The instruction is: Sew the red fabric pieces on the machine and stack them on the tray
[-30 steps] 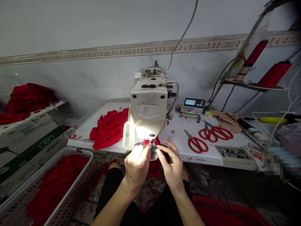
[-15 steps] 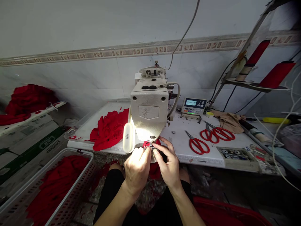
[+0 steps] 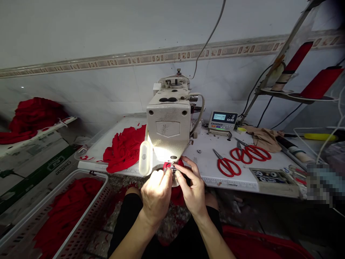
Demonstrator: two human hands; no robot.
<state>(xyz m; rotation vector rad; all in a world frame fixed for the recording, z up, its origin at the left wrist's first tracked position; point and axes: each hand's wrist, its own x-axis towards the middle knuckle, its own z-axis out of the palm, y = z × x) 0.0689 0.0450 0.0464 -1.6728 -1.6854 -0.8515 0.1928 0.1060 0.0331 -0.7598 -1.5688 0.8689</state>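
Observation:
A white sewing machine (image 3: 167,124) faces me, its lamp (image 3: 145,158) lighting the needle area. A piece of red fabric (image 3: 166,165) lies under the presser foot, and part of it hangs below the machine's arm (image 3: 177,197). My left hand (image 3: 156,192) is closed, thumb and forefinger pinching the fabric's edge just left of the foot. On the other side, my right hand (image 3: 194,190) holds the fabric close to the foot, its thumb and forefinger near together and the other fingers reaching behind. The fingertips partly hide the stitching spot.
Red fabric is heaped on the table (image 3: 125,147) and in a white basket (image 3: 104,176) at left. To the right lie red-handled scissors (image 3: 229,167), a control panel (image 3: 223,120) and a parts tray (image 3: 272,180). Red thread cones (image 3: 322,84) stand above.
The view has shifted slightly, so the machine sits a little further left. Both hands keep nearly the same place at the presser foot.

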